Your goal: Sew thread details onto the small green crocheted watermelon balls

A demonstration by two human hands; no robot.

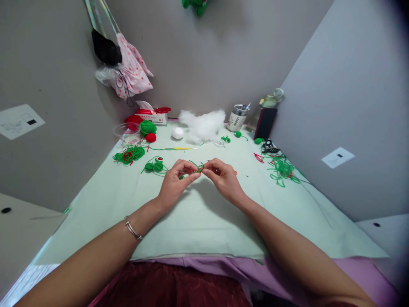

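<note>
Both hands meet over the middle of the table. My left hand (177, 181) pinches a small green and red yarn piece (200, 168) between thumb and fingers. From the other side, my right hand (224, 179) is closed on the same piece, fingertips almost touching the left ones. Much of the piece is hidden by the fingers, and its exact shape is too small to tell. Just left of my left hand lie green crocheted pieces (154, 166) with trailing yarn. A yellow-handled crochet hook (181, 149) rests on the cloth beyond my hands.
Green yarn tangles (132, 154) lie left, and yarn scraps (283, 169) right, near black scissors (270, 147). White stuffing (204, 125), a tissue box (156, 116), a pen tin (237, 118), a bottle (270, 99) and a phone (266, 123) stand along the back.
</note>
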